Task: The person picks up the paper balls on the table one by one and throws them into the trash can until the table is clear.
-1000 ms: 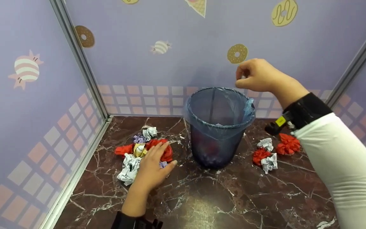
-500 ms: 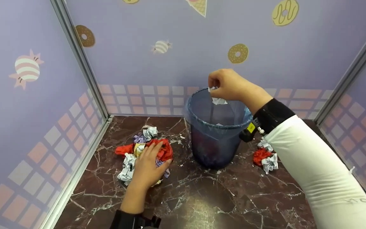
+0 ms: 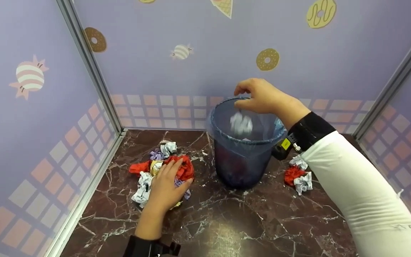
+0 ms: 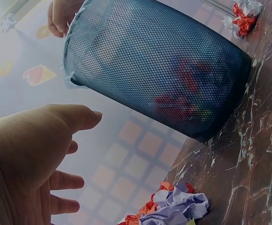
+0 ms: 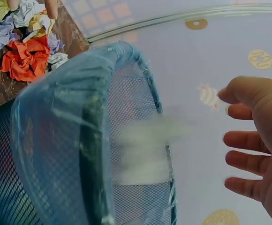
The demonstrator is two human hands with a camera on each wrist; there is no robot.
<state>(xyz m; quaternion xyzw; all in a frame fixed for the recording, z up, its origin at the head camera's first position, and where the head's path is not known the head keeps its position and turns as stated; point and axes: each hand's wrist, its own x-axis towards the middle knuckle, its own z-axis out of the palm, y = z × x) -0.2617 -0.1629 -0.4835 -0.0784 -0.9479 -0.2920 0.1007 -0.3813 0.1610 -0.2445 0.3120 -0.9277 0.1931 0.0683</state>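
Note:
My right hand (image 3: pixel 259 95) hangs over the mouth of a mesh waste bin (image 3: pixel 243 164) lined with a thin blue plastic bag (image 3: pixel 280 123). Its fingers are spread and hold nothing. Just beneath, a blurred ball of crumpled white paper (image 3: pixel 241 124) is falling into the bin. My left hand (image 3: pixel 168 185) hovers over the pile of crumpled paper at the left, fingers relaxed and apart. Red paper (image 3: pixel 184 169), white paper (image 3: pixel 143 191) and purple paper (image 4: pixel 178 206) show around it. Through the mesh, red scraps (image 4: pixel 187 77) are visible inside the bin.
To the right of the bin lie a red paper ball (image 3: pixel 293 175) and white paper balls (image 3: pixel 303 184), partly near the right sleeve (image 3: pixel 362 192). Purple patterned panels (image 3: pixel 155 71) enclose the dark marbled tabletop (image 3: pixel 262 221) at the back and both sides.
The right hand moved left from beside the bin to over its mouth, then its fingers parted and let go of the white paper ball. The left hand shifted slightly over the pile.

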